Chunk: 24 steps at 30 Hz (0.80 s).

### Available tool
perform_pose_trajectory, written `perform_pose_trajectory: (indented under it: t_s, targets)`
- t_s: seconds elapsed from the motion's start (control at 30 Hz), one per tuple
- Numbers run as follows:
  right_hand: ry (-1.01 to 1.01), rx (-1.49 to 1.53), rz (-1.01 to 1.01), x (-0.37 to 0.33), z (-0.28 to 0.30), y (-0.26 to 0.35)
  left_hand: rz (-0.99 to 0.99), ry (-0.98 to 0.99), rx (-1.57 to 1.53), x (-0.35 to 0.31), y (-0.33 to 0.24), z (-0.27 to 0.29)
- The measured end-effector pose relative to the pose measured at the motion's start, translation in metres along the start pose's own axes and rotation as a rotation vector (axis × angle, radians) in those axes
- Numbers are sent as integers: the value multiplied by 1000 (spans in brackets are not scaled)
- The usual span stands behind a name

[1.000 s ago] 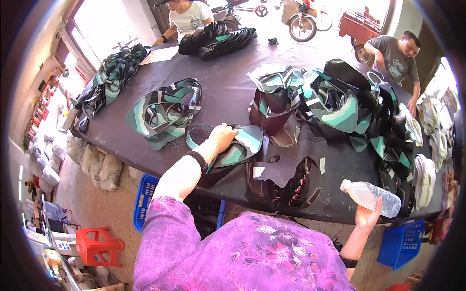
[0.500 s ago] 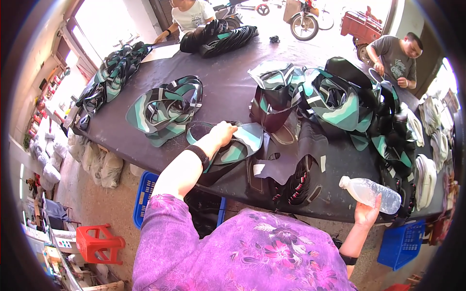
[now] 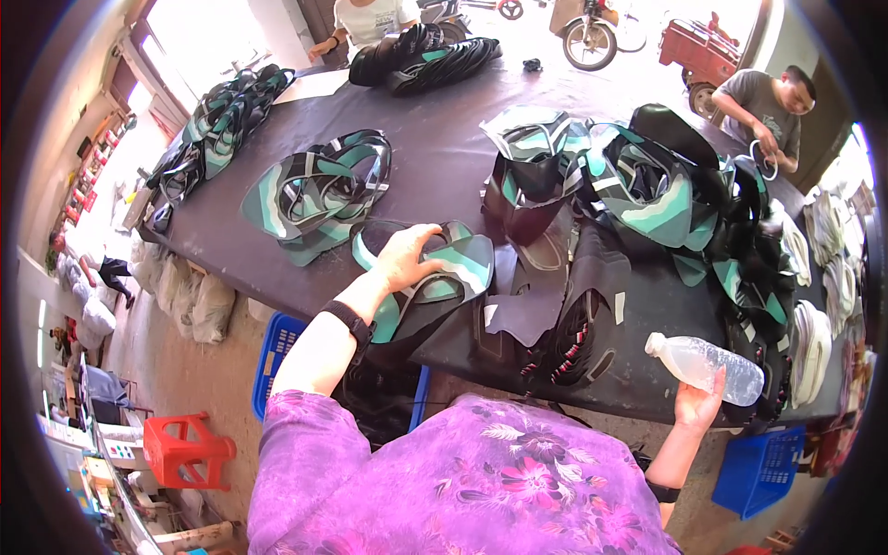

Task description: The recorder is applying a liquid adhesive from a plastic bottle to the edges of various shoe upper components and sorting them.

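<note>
My left hand [image 3: 407, 259] rests over the near edge of a small pile of teal, white and black curved cut pieces [image 3: 466, 264], thumb and fingers apart in a wide curve. It touches the pile's top but grips nothing that I can see. My right hand [image 3: 700, 403] holds a clear plastic bottle [image 3: 696, 359] from below, near its base. The bottle lies tilted almost flat over the table's front edge, its neck toward the left. What looks like frost or cloudy liquid shows inside it.
More teal and black bundles lie on the dark table [image 3: 435, 176]: one left of centre [image 3: 319, 199], a large heap at right [image 3: 647, 194]. Blue crates [image 3: 758, 472] stand below the edge, a red stool [image 3: 188, 450] at left. Two people stand across the table.
My left hand has opened from a closed grip on the pile and drawn slightly left, fingers spreading. My right hand keeps the bottle in place. The person at right has raised a white loop.
</note>
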State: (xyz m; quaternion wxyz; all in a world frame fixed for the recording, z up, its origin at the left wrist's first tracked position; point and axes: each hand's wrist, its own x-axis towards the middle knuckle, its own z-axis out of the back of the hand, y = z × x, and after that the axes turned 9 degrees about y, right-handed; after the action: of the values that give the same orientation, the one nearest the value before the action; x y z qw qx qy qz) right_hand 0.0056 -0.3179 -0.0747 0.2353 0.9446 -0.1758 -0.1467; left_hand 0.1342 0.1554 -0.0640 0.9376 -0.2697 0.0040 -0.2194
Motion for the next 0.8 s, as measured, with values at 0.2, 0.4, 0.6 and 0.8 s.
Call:
perform_pose_trajectory:
  t_s: [0.2,0.4,0.6,0.8]
  targets:
    - [37,29,-71,8,-7,-8,202,-235,112,-20,3,14]
    - [104,18,-112,16,-12,-13,347,408,-172,-73,-26,34]
    - [127,4,-187,30,-14,-12,237,397,194,-129,-28,-3]
    - [619,-70,-319,51,-26,-15,224,-191,507,-160,-53,2]
